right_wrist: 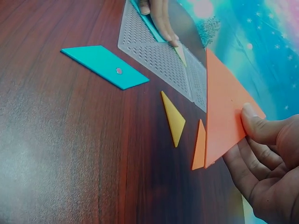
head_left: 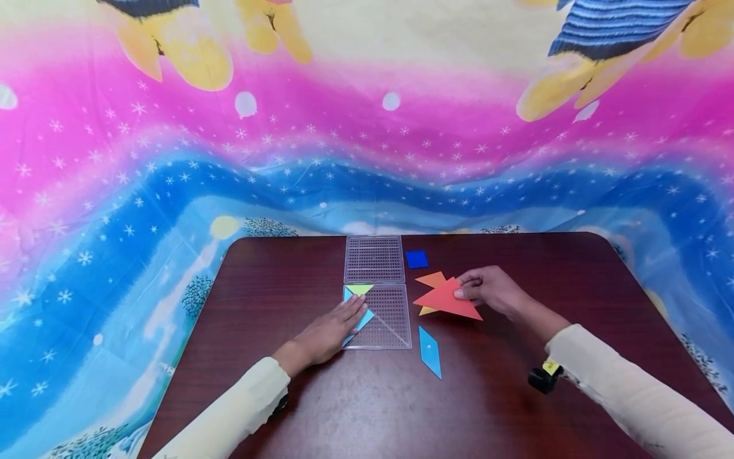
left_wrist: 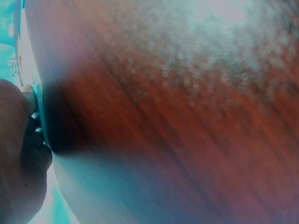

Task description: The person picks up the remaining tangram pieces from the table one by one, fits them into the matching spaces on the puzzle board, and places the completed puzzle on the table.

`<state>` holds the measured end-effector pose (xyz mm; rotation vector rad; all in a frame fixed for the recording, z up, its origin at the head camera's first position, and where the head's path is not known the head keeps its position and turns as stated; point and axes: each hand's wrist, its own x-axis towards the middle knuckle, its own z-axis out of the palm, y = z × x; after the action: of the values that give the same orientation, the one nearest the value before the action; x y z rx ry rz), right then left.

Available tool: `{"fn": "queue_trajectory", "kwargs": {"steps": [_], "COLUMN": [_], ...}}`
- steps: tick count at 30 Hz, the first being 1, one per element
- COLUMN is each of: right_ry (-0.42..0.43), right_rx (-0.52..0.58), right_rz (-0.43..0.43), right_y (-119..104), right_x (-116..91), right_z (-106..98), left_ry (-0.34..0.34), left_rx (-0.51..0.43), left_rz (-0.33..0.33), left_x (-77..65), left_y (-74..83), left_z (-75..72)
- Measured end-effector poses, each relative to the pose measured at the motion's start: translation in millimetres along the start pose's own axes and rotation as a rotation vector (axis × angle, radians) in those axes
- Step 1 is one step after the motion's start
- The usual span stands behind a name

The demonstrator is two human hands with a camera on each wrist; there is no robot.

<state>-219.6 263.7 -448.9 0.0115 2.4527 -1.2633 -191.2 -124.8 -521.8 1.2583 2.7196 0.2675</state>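
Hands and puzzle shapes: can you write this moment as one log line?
left hand: presses light blue triangle on clear tray | right hand: pinches big red triangle, lifted | blue parallelogram: on table

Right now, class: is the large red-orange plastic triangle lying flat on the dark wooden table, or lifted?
Lifted and tilted. The right hand pinches the large red-orange plastic triangle at one edge; its far edge stands clear of the dark wooden table.
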Motion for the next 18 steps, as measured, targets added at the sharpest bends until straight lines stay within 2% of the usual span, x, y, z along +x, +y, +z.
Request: {"fn": "queue_trajectory", "kwargs": {"steps": [18], "right_ry": [-0.014], "right_rx": [0.009], "right_rz": [-0.025], "right_y": [-16], "right_x": [9], "right_z": [13], "left_ry": [0.002], "left_rx": [0.011], "left_rz": [-0.005], "left_x": [-0.5], "left_y": [-1.6], "left_z": [2.6]}}
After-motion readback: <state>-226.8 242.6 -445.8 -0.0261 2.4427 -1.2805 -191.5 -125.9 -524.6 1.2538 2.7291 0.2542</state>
